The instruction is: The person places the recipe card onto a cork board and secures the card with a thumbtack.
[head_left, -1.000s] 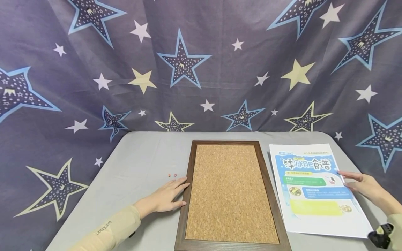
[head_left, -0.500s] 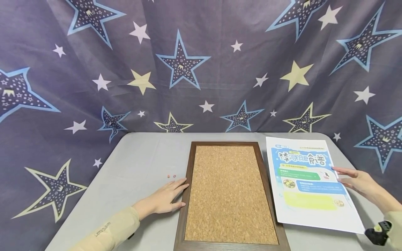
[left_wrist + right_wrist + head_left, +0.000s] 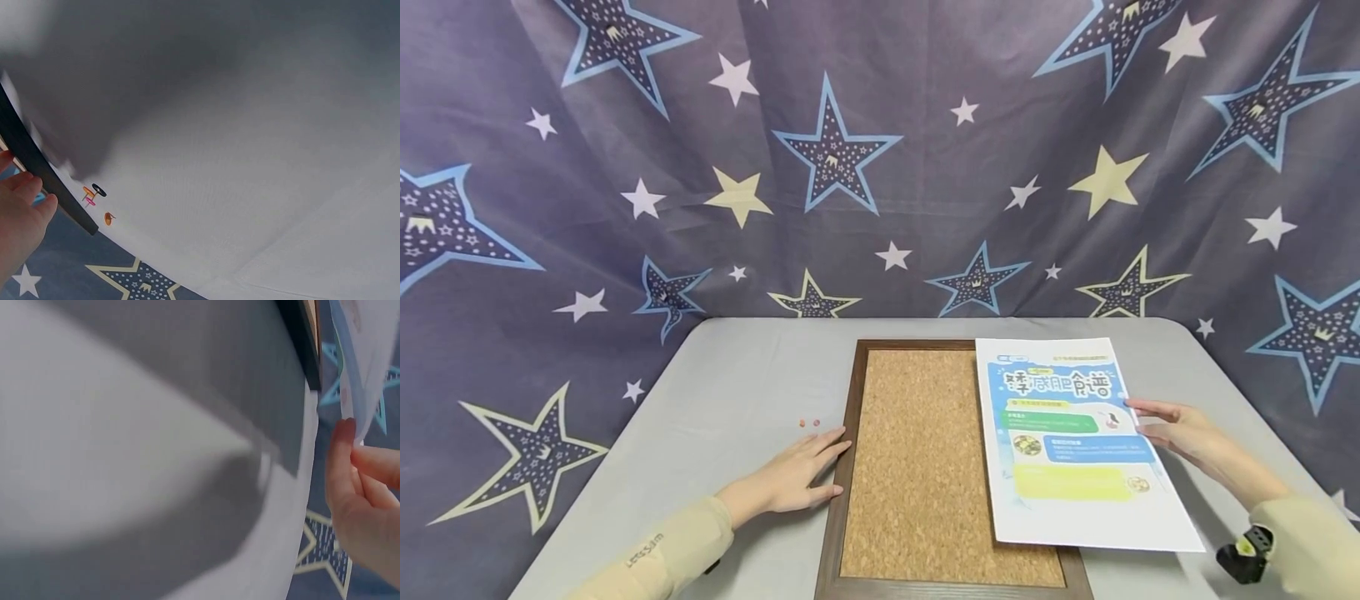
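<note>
A cork board [image 3: 925, 467] in a dark brown wooden frame lies on the grey-covered table. My left hand [image 3: 793, 475] rests with relaxed fingers on the frame's left edge. My right hand [image 3: 1195, 437] pinches the right edge of a printed paper poster [image 3: 1067, 517] between thumb and fingers. The poster is held above the board and covers much of its right side. In the right wrist view the fingertips [image 3: 345, 428] grip the paper's edge, clear of the table. Several thumbtacks [image 3: 92, 192] lie near the frame in the left wrist view.
The table [image 3: 730, 375] is covered in grey cloth. Behind it hangs a dark curtain [image 3: 925, 183] printed with stars. A small dark device [image 3: 1243, 557] sits at the right wrist.
My right hand has lifted the poster from the table's right side and carried it left over the cork board. The left hand has stayed on the frame.
</note>
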